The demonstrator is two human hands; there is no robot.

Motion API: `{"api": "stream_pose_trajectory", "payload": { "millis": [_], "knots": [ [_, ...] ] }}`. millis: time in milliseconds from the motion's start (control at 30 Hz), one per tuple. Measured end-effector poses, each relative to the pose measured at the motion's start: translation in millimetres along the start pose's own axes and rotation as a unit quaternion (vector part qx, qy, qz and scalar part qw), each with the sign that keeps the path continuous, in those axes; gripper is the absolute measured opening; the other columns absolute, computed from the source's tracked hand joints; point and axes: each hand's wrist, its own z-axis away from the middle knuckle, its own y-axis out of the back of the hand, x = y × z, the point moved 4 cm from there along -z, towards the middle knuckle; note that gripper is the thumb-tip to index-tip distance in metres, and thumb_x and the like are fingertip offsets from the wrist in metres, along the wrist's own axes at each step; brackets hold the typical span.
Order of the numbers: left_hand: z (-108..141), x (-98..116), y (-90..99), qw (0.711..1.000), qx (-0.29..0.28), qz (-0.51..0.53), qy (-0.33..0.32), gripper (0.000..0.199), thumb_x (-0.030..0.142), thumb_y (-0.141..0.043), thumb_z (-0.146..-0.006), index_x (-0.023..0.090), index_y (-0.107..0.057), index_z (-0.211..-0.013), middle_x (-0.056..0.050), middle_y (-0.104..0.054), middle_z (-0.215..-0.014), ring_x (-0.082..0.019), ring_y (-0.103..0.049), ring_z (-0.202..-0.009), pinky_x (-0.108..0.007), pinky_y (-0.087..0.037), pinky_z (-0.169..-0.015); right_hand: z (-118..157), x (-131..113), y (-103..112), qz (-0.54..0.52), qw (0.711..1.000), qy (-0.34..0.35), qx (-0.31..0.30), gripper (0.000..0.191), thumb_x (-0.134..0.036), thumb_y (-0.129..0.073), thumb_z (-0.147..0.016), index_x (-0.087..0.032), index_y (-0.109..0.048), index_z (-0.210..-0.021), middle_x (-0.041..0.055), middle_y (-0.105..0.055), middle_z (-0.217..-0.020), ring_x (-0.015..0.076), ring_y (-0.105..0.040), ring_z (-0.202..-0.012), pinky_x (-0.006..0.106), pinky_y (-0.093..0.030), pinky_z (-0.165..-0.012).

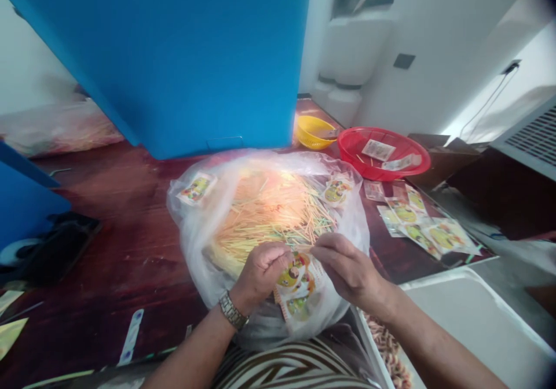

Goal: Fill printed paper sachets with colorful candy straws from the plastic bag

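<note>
The person has 2 bare hands over a big clear plastic bag, and the left hand and right hand are close together. The left hand is nearly shut. It has hold of some paper cards with bright food pictures on them. A silver watch sits on that wrist. The right hand is pinched almost shut at the top of the cards. It may have a thin stick, but that is too small to tell.

Just past both hands, lots of thin yellow and green sticks lie in the bag. 2 more picture cards lie on the bag, past the left hand.

Past the right hand, more picture cards lie on a dark red desk. A red basket with cards in it and a yellow bowl sit farther off. Below the right hand is a white tray. A tall blue board stands past the hands, and a white wall is past the right hand. A striped shirt shows below the hands.
</note>
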Motion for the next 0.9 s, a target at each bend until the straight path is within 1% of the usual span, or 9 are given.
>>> {"api": "stream_pose_trajectory", "payload": {
  "millis": [100, 267, 400, 467, 567, 600, 667, 833, 900],
  "knots": [
    [2.7, 1.8, 1.2, 0.999, 0.019, -0.021, -0.035, 0.027, 0.028, -0.045, -0.09, 0.018, -0.068, -0.08, -0.004, -0.068, -0.08, -0.015, -0.06, -0.078, -0.027, -0.046, -0.074, 2.0, -3.7, -3.6, -0.032, 0.997, 0.02, -0.072, 0.035, -0.004, -0.036, -0.088, -0.016, -0.051, -0.117, 0.0097, -0.056, -0.098, 0.0155, -0.058, -0.094, 0.027, -0.053, -0.081],
    [5.3, 7.3, 2.4, 0.997, 0.027, -0.01, -0.068, 0.023, 0.027, -0.048, -0.089, 0.019, -0.069, -0.086, -0.004, -0.071, -0.086, -0.016, -0.062, -0.081, -0.029, -0.046, -0.078, -6.1, -3.7, 10.5, -0.068, 0.996, 0.0, -0.062, 0.032, -0.005, -0.04, -0.088, -0.018, -0.05, -0.115, 0.0088, -0.054, -0.098, 0.0141, -0.056, -0.091, 0.026, -0.052, -0.076],
    [5.3, 10.8, 4.3, 0.994, 0.019, 0.023, -0.103, 0.02, 0.027, -0.051, -0.087, 0.02, -0.07, -0.09, -0.004, -0.072, -0.087, -0.016, -0.064, -0.083, -0.031, -0.046, -0.08, -18.9, 1.5, 13.3, -0.158, 0.977, -0.057, -0.133, 0.022, -0.008, -0.044, -0.088, -0.018, -0.057, -0.102, 0.0069, -0.056, -0.091, 0.0128, -0.057, -0.083, 0.025, -0.051, -0.07],
    [5.9, 10.3, 5.6, 0.993, 0.012, 0.044, -0.11, 0.019, 0.026, -0.053, -0.086, 0.019, -0.07, -0.091, -0.005, -0.072, -0.087, -0.016, -0.064, -0.083, -0.031, -0.046, -0.081, -23.9, 6.6, 16.3, -0.202, 0.967, -0.094, -0.126, 0.018, -0.01, -0.045, -0.089, -0.019, -0.058, -0.097, 0.0053, -0.057, -0.086, 0.012, -0.057, -0.078, 0.025, -0.05, -0.068],
    [7.2, 7.9, 8.0, 0.993, 0.011, 0.068, -0.099, 0.019, 0.025, -0.053, -0.086, 0.018, -0.07, -0.093, -0.006, -0.071, -0.088, -0.017, -0.063, -0.085, -0.032, -0.047, -0.081, -27.9, 12.7, 23.8, -0.236, 0.962, -0.124, -0.063, 0.015, -0.013, -0.047, -0.089, -0.021, -0.059, -0.094, 0.0035, -0.056, -0.083, 0.0123, -0.056, -0.075, 0.027, -0.049, -0.066],
    [7.6, 7.3, 8.4, 0.993, 0.009, 0.073, -0.093, 0.02, 0.025, -0.052, -0.086, 0.018, -0.069, -0.094, -0.006, -0.071, -0.089, -0.017, -0.063, -0.086, -0.031, -0.047, -0.081, -28.2, 13.0, 25.4, -0.233, 0.963, -0.125, -0.051, 0.016, -0.013, -0.047, -0.089, -0.021, -0.059, -0.094, 0.0036, -0.056, -0.083, 0.0126, -0.056, -0.076, 0.027, -0.049, -0.066],
    [8.0, 6.7, 8.4, 0.994, 0.005, 0.076, -0.083, 0.021, 0.026, -0.052, -0.086, 0.018, -0.069, -0.096, -0.006, -0.071, -0.091, -0.016, -0.063, -0.086, -0.031, -0.047, -0.08, -28.0, 10.5, 26.3, -0.21, 0.97, -0.111, -0.054, 0.017, -0.011, -0.047, -0.088, -0.021, -0.059, -0.095, 0.004, -0.057, -0.084, 0.0131, -0.057, -0.077, 0.027, -0.049, -0.067],
    [7.6, 4.7, 10.1, 0.997, 0.034, 0.037, -0.052, 0.022, 0.026, -0.05, -0.087, 0.019, -0.07, -0.094, -0.006, -0.071, -0.09, -0.016, -0.063, -0.084, -0.03, -0.047, -0.078, -25.3, -2.9, 25.3, -0.126, 0.984, -0.05, -0.116, 0.026, -0.008, -0.041, -0.089, -0.019, -0.056, -0.107, 0.0079, -0.056, -0.092, 0.0139, -0.057, -0.085, 0.027, -0.051, -0.071],
    [7.2, 5.3, 9.8, 0.998, 0.031, 0.026, -0.053, 0.023, 0.027, -0.049, -0.088, 0.019, -0.07, -0.092, -0.006, -0.071, -0.088, -0.016, -0.063, -0.083, -0.03, -0.047, -0.076, -25.8, -6.1, 26.1, -0.102, 0.984, -0.041, -0.139, 0.028, -0.009, -0.039, -0.09, -0.019, -0.055, -0.11, 0.009, -0.056, -0.094, 0.0137, -0.058, -0.084, 0.025, -0.051, -0.07]
  ]
}}
